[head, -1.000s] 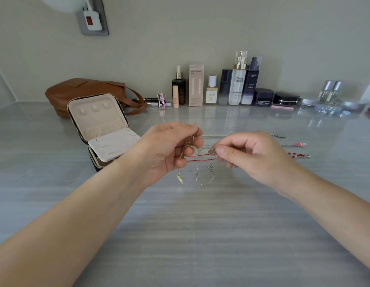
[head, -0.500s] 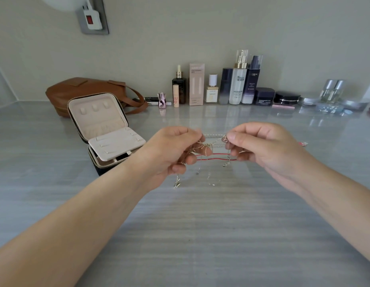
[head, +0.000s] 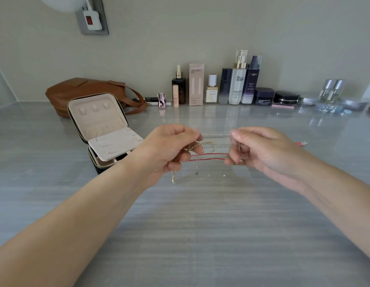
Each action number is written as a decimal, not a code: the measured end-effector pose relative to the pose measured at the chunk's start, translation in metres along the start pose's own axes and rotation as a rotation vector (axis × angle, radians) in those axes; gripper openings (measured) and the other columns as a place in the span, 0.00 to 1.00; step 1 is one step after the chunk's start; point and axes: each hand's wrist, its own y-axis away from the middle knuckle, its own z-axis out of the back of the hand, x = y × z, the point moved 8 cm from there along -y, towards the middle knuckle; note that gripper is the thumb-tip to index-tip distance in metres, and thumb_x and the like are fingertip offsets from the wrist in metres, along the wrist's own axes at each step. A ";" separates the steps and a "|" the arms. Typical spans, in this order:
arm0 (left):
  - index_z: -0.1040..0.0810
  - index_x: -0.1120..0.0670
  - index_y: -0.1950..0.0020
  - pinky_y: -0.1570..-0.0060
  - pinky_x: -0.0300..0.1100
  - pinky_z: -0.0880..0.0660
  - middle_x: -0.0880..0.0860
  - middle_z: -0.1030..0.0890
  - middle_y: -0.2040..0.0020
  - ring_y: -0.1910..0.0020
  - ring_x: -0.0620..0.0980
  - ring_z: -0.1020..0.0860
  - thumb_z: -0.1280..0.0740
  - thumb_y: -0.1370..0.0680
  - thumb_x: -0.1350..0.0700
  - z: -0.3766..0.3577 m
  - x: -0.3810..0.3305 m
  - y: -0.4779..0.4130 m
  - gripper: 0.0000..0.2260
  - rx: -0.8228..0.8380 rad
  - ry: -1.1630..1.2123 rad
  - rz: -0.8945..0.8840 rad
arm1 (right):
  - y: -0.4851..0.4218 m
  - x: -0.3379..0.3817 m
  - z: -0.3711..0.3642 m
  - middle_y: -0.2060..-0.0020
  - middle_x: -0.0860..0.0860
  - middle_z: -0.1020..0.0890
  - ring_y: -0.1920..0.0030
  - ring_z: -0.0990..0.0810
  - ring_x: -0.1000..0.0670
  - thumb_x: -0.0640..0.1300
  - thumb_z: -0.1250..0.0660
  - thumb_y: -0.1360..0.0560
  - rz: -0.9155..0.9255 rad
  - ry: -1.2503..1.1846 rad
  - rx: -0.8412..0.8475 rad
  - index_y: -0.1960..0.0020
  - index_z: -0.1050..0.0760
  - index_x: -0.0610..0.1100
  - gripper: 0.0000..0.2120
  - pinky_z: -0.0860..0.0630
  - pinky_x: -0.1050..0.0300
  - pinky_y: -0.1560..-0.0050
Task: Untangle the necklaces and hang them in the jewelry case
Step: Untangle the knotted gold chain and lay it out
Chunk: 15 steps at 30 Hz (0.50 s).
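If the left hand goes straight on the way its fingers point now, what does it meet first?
Probably the right hand, facing it across the taut red cord and thin metal chains both pinch.

We cannot count the thin gold and silver necklace chains point(head: 218, 144); they are too fine and blurry. The 2 ends of the thin red cord point(head: 216, 158) hide inside the left hand point(head: 169, 151) and the right hand point(head: 263, 151). The open black jewelry case with cream lining point(head: 97, 116) covers part of the brown leather bag point(head: 80, 90).
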 end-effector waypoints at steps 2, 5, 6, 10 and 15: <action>0.24 0.54 0.59 0.81 0.32 0.43 0.48 0.22 0.72 0.77 0.42 0.34 0.37 0.22 0.55 0.002 0.001 -0.001 0.08 -0.019 -0.017 0.003 | 0.000 -0.002 0.002 0.79 0.52 0.31 0.72 0.25 0.51 0.46 0.41 0.22 -0.035 0.010 0.005 0.64 0.31 0.43 0.14 0.25 0.56 0.57; 0.24 0.55 0.59 0.81 0.32 0.43 0.48 0.21 0.72 0.78 0.43 0.34 0.37 0.22 0.54 0.007 0.003 -0.003 0.08 -0.055 -0.031 0.009 | 0.002 -0.005 0.004 0.80 0.54 0.38 0.77 0.33 0.53 0.51 0.36 0.28 -0.113 0.023 0.020 0.66 0.29 0.43 0.14 0.23 0.54 0.59; 0.24 0.55 0.59 0.81 0.32 0.43 0.48 0.21 0.72 0.78 0.43 0.34 0.37 0.22 0.54 0.008 0.003 -0.003 0.08 -0.063 -0.046 0.010 | 0.004 -0.005 0.004 0.80 0.54 0.38 0.78 0.35 0.54 0.52 0.34 0.31 -0.131 0.034 0.031 0.66 0.29 0.43 0.13 0.24 0.57 0.65; 0.23 0.55 0.60 0.81 0.33 0.41 0.50 0.18 0.67 0.78 0.42 0.31 0.36 0.23 0.56 0.009 0.005 -0.003 0.08 -0.072 -0.179 0.004 | 0.006 0.003 0.003 0.80 0.54 0.41 0.79 0.44 0.56 0.48 0.31 0.38 -0.082 0.036 0.082 0.69 0.25 0.43 0.09 0.44 0.66 0.80; 0.22 0.55 0.63 0.81 0.33 0.41 0.49 0.19 0.67 0.76 0.42 0.30 0.35 0.23 0.54 0.003 0.010 -0.003 0.10 -0.044 -0.259 0.009 | 0.008 0.012 0.005 0.82 0.56 0.43 0.81 0.46 0.57 0.43 0.25 0.39 -0.031 -0.011 0.113 0.69 0.20 0.44 0.04 0.49 0.68 0.79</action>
